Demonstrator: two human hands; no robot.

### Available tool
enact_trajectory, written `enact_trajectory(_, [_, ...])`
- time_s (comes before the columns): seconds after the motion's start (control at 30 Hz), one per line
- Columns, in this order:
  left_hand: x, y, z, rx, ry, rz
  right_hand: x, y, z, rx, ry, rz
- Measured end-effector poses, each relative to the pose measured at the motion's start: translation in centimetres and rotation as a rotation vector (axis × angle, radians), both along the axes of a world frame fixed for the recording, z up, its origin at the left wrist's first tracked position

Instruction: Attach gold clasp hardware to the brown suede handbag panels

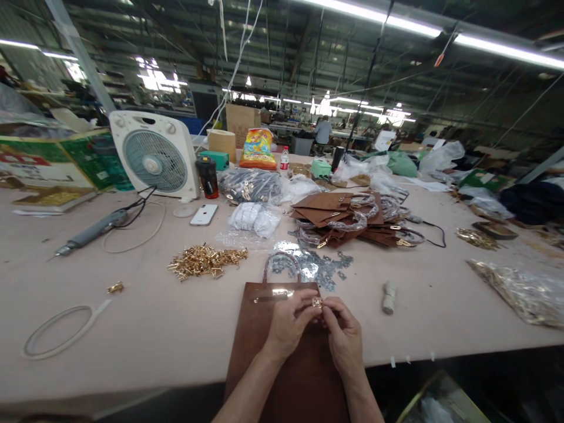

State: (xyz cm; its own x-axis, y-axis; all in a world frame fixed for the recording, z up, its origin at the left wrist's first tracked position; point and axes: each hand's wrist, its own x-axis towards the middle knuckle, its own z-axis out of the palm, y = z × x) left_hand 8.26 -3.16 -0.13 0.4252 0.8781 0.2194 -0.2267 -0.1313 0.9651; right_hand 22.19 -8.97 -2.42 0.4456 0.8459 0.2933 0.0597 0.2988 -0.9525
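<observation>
A brown leather bag panel (264,329) with a wrapped handle lies on the table in front of me, hanging over the near edge. Both hands meet above it. My left hand (291,323) and my right hand (343,335) pinch a small gold metal clasp (317,303) between their fingertips. A metal strip (271,295) sits on the panel near its top edge. A heap of gold metal fittings (205,261) lies to the left, beyond the panel. Silver plates (315,264) are scattered just past the handle.
A stack of brown bag panels (352,220) lies at centre right. A white box fan (154,153), an electric screwdriver (90,234), a phone (204,214), bagged hardware (251,185), a tape roll (389,296) and a white ring (57,332) stand around. People work far behind.
</observation>
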Motion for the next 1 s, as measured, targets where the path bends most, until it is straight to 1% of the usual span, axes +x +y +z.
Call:
enact_trajectory(0.17, [0.14, -0.16, 0.14, -0.002, -0.014, -0.028, -0.08, 0.00, 0.45, 0.021, -0.079, -0.045])
enact_trajectory(0.3, [0.34, -0.13, 0.02, -0.021, -0.011, 0.011, -0.05, 0.05, 0.33, 0.053, -0.160, -0.076])
enact_trajectory(0.43, [0.40, -0.11, -0.08, -0.006, 0.023, 0.038, -0.16, -0.04, 0.43, 0.048, -0.214, -0.091])
enact_trajectory(0.53, [0.37, -0.05, -0.09, -0.001, 0.062, 0.021, -0.26, -0.23, 0.66, 0.052, -0.264, -0.125])
enact_trajectory(0.63, [0.34, 0.00, -0.12, -0.033, 0.075, -0.007, -0.23, -0.44, 0.77, 0.069, -0.328, -0.161])
enact_trajectory(0.83, [0.36, -0.10, -0.22, -0.081, 0.074, -0.032, -0.15, -0.74, 0.90, 0.107, -0.417, -0.179])
enact_trajectory(0.93, [0.32, -0.13, -0.28, -0.093, 0.068, -0.030, -0.21, -0.78, 0.88, 0.121, -0.438, -0.195])
enact_trajectory(1.0, [0.28, -0.16, -0.22, -0.097, 0.058, -0.021, -0.18, -0.71, 0.62, 0.103, -0.417, -0.186])
